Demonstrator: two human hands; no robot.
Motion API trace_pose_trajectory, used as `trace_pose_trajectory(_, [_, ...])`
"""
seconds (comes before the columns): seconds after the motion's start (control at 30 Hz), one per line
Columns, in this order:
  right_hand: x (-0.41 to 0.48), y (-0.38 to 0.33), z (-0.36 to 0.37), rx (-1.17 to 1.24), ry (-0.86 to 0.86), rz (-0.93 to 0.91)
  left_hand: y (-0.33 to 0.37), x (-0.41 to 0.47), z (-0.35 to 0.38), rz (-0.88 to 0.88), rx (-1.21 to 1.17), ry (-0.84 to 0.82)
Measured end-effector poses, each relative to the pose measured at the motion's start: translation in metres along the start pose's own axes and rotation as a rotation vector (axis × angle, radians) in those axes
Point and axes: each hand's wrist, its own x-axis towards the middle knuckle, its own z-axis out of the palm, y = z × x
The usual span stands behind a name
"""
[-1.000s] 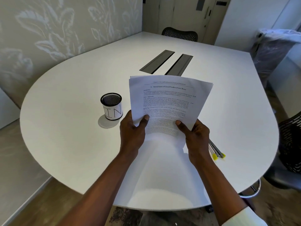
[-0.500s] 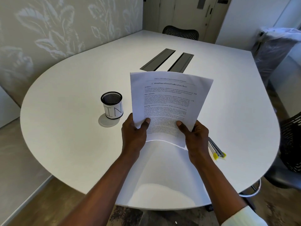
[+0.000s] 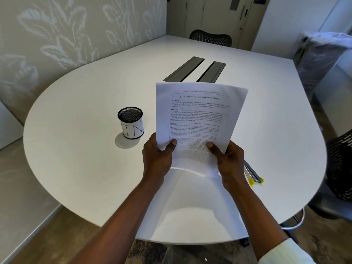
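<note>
A stack of printed white paper sheets (image 3: 198, 113) stands almost upright above the white table (image 3: 80, 149), text side toward me. My left hand (image 3: 158, 157) grips its lower left corner, thumb on the front. My right hand (image 3: 228, 161) grips the lower right corner the same way. The sheets' bottom edge hangs just above the tabletop between my hands.
A black mesh cup labelled "IN" (image 3: 131, 122) stands left of the paper. Grey pens with yellow ends (image 3: 253, 174) lie right of my right hand. Two dark cable slots (image 3: 196, 71) run behind the paper. Mesh chairs stand at the far side (image 3: 211, 38) and right (image 3: 339, 168).
The paper stack has risen slightly and tipped more upright in both hands. The hands kept their grip and place.
</note>
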Motion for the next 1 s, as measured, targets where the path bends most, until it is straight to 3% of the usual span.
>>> trace_pose_trajectory(0.33, [-0.012, 0.007, -0.033, -0.113, -0.04, 0.178, 0.01, 0.015, -0.009, -0.236, 0.052, -0.142])
trace_pose_trajectory(0.67, [-0.041, 0.034, -0.039, -0.064, -0.027, 0.355, -0.006, 0.035, -0.004, -0.126, 0.239, -0.126])
trace_pose_trajectory(1.0, [-0.042, 0.022, -0.039, -0.175, -0.023, 0.312, -0.044, 0.023, -0.004, 0.112, 0.38, 0.051])
